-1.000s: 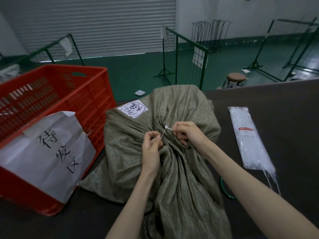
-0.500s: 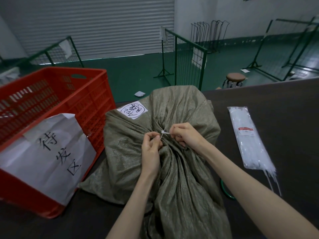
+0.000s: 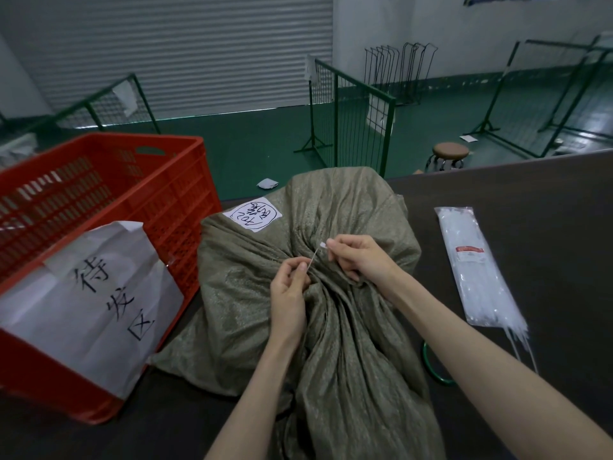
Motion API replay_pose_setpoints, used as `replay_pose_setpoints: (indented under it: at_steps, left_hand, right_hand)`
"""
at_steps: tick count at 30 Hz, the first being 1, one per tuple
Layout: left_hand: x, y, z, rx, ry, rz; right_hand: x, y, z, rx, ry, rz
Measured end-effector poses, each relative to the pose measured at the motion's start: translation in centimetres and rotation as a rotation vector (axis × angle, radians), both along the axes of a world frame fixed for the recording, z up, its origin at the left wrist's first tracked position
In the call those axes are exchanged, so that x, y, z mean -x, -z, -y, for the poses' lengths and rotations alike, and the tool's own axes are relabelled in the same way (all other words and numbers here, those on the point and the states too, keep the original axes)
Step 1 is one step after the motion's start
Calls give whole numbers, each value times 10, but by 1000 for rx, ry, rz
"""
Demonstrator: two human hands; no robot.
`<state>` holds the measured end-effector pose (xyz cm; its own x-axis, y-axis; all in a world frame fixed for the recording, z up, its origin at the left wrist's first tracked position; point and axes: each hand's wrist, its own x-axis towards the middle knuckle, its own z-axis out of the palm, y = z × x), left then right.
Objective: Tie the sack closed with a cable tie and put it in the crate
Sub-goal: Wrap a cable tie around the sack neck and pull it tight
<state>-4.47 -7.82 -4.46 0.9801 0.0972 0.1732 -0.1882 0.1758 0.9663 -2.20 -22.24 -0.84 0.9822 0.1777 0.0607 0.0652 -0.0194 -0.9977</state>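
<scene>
An olive woven sack lies on the dark table, its neck gathered into folds at the middle. A thin white cable tie runs around that gathered neck. My right hand pinches the tie's head end just above the folds. My left hand pinches the tie's tail a little lower and to the left. A white label with handwriting is stuck on the sack's far side. The red plastic crate stands to the left, touching the sack.
A clear bag of white cable ties lies on the table at the right. A green ring peeks out beside the sack. A large white paper sign hangs on the crate's near side. Green wire fences and a stool stand beyond the table.
My right hand has lifted the tie's head slightly up and away from the folds, so more of the tie shows between my hands. The sack and crate stay put.
</scene>
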Motion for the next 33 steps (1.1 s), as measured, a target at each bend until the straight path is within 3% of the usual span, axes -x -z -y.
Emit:
replay_pose_setpoints:
  at_steps: [19, 33]
  left_hand:
    - [1, -1, 3, -21, 8, 12]
    - [-1, 2, 4, -2, 8, 6]
  right_hand:
    - [-4, 3, -3, 15, -40, -61]
    - [2, 3, -11, 289, -22, 49]
